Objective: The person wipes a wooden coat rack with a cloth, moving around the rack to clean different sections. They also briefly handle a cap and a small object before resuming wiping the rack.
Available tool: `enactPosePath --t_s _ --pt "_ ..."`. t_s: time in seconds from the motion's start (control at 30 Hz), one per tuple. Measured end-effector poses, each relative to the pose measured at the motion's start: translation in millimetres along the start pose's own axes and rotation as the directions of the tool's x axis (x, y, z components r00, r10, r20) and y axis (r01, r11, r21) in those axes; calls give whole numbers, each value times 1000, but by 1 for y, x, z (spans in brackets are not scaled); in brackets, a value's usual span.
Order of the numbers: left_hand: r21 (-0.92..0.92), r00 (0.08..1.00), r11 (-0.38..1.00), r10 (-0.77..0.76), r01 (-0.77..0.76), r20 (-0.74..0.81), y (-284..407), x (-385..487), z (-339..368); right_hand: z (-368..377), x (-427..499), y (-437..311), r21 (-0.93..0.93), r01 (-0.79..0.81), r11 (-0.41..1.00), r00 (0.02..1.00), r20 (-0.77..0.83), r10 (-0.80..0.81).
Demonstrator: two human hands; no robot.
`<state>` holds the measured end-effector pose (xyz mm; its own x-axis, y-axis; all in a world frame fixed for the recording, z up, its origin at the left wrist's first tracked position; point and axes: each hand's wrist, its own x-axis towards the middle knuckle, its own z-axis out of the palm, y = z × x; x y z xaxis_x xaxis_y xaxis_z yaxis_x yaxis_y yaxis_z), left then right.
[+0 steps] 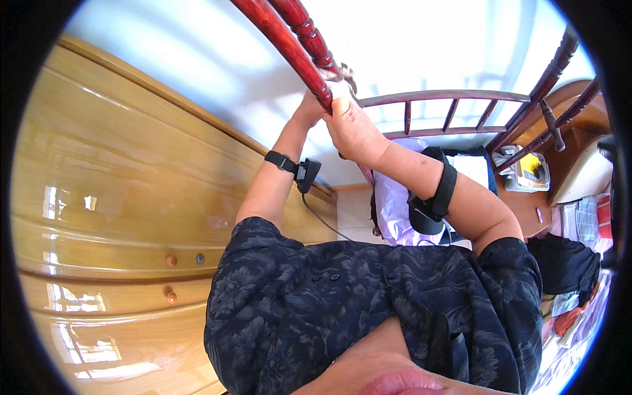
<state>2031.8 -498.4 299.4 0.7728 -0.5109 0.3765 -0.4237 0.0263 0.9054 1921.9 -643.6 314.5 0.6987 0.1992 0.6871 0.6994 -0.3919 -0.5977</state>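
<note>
Both arms reach up to glossy red turned wooden posts of a frame. My left hand is behind the lower end of the nearer post, its fingers mostly hidden. My right hand is against the same end from the right, thumb beside the wood; its other fingers are out of sight. A light-brown twisted cloth or cord is wrapped about the posts just above the hands. Whether either hand grips the post or the cloth does not show. A dark red slatted wooden rail runs off to the right.
A glossy yellow wooden cabinet with round knobs fills the left. To the right are lilac fabric, a black cap, a clear plastic box on a brown wooden surface, and dark folded clothing. Cables hang from the wrist-strapped devices.
</note>
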Motion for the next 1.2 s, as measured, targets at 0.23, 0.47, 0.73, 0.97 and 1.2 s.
enactPosePath --t_s 0.23,0.47,0.73,0.97,1.2 --pt "-553 989 821 -142 139 38 -18 13 -3 -3 0 -5 -68 -12 998 999 34 14" --pt "-116 946 940 323 -320 11 46 51 -17 3 -2 -1 86 -89 992 996 35 86" --pt "-518 895 798 429 -309 126 43 70 -10 -1 1 3 50 -73 996 995 69 69" --pt "-31 947 954 290 -297 -135 32 55 1 2 2 -1 37 15 999 999 -30 -14" --pt "-240 989 960 149 -146 -6 29 56 -7 -1 -1 5 25 9 1000 999 34 -9"
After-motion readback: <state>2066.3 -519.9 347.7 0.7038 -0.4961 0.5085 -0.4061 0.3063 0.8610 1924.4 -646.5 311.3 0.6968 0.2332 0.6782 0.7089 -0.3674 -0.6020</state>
